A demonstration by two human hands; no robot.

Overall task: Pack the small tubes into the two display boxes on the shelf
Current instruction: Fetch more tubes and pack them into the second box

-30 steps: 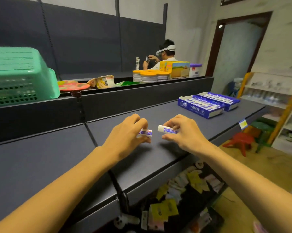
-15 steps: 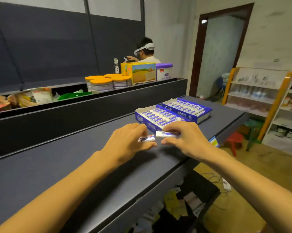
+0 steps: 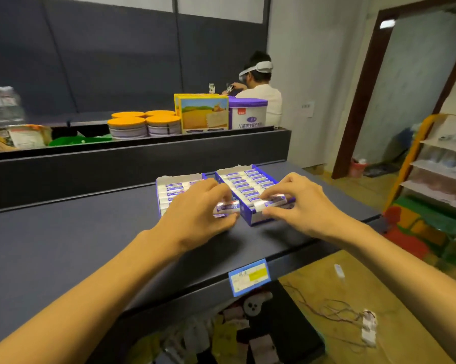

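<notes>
Head view: two blue display boxes sitting side by side on the dark shelf (image 3: 64, 245), left box (image 3: 166, 187) and right box (image 3: 250, 179), both holding rows of small tubes; left hand (image 3: 195, 214) pinching one tube (image 3: 228, 207) over the left box's near end, its grip covering much of that box; right hand (image 3: 300, 203) pinching a second tube (image 3: 271, 202) over the right box's near edge; behind the ledge, three orange-lidded tins (image 3: 145, 124), one yellow carton (image 3: 203, 114), one purple-lidded tub (image 3: 248, 114); one price label (image 3: 249, 277) hanging on the shelf edge.

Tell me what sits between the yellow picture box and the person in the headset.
A white tub with a purple lid stands between the yellow picture box and the person in the headset, seen in the head view.
</notes>
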